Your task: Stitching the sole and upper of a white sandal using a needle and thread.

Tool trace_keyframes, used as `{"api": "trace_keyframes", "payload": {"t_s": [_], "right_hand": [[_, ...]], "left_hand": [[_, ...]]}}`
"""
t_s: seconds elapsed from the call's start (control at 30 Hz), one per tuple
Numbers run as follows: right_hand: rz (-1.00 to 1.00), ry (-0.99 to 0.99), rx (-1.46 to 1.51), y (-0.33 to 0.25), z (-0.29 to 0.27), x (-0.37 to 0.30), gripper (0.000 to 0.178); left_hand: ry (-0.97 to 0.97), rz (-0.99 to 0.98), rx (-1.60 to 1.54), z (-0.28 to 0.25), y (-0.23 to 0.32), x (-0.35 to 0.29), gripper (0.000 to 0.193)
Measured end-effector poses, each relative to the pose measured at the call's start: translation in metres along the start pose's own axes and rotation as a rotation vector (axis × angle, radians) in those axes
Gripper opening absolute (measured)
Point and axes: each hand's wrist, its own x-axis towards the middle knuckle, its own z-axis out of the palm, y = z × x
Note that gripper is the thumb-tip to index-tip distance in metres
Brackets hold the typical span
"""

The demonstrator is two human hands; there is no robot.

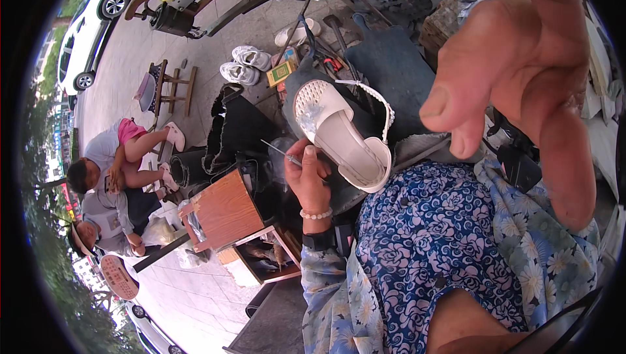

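A white sandal (345,139) with a perforated toe and a beaded strap lies on a dark cloth (391,60) in front of me. My left hand (308,181), wearing a beaded bracelet, is closed around a thin metal awl-like tool (280,150) whose shaft points up and to the left. Its thumb is beside the sandal's left edge; whether they touch I cannot tell. Very near the camera, at the upper right, my right hand (515,73) looms large. Its fingers are bent but apart, and nothing shows between them.
A wooden box (225,214) with an open compartment stands left of my left hand. Beyond are white shoes (244,65), a yellow-green carton (280,73) and a small stool (173,90). A hand-cranked machine (173,15) stands far off. Two people (120,178) sit at left.
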Motion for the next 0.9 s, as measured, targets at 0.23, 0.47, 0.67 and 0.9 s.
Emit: {"api": "trace_keyframes", "payload": {"t_s": [0.23,0.47,0.67,0.9], "right_hand": [[-0.02,0.05,0.008,0.021,-0.016,0.003,0.087],[-0.178,0.045,-0.148,0.022,-0.058,0.027,0.085],[-0.287,0.015,-0.241,0.004,-0.083,0.051,0.082],[-0.127,0.101,-0.036,0.022,-0.058,0.031,0.08]], "left_hand": [[0.073,0.004,-0.013,-0.006,-0.001,0.006,0.018],[0.095,0.001,-0.068,-0.003,-0.002,-0.003,0.018],[0.176,0.047,0.023,-0.01,-0.017,-0.015,0.016],[0.115,-0.022,-0.115,-0.004,-0.001,-0.007,0.016]]}}
